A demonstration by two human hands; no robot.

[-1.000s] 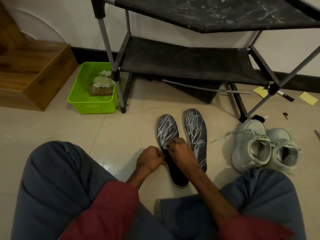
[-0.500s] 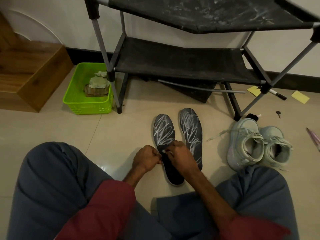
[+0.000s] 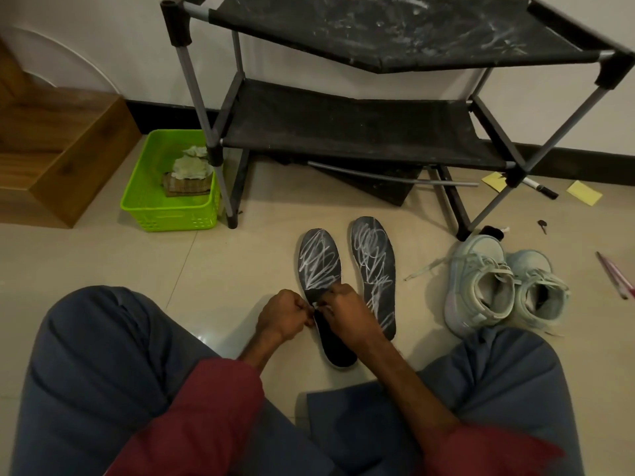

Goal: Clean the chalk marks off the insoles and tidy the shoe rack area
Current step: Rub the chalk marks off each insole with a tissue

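Observation:
Two black insoles lie side by side on the tiled floor, both scribbled with white chalk. On the left insole (image 3: 318, 266) the marks cover the front half, and its heel end is plain black. The right insole (image 3: 374, 269) is marked along its whole length. My right hand (image 3: 347, 310) rests on the middle of the left insole, fingertips pinched on a small white piece (image 3: 319, 305). My left hand (image 3: 285, 316) is curled shut at that insole's left edge, knuckles up, touching the right fingertips. Whether it grips anything is hidden.
A black fabric shoe rack (image 3: 360, 132), its top shelf chalk-smeared, stands against the wall. A green basket (image 3: 165, 207) with rags sits to its left, beside a wooden step (image 3: 62, 159). Pale sneakers (image 3: 498, 286), yellow notes (image 3: 584, 192), a marker (image 3: 539, 188), a key and pink pens lie to the right.
The view has shifted slightly. Both hands stay together at the middle of the left insole, with only small movement of the fingers.

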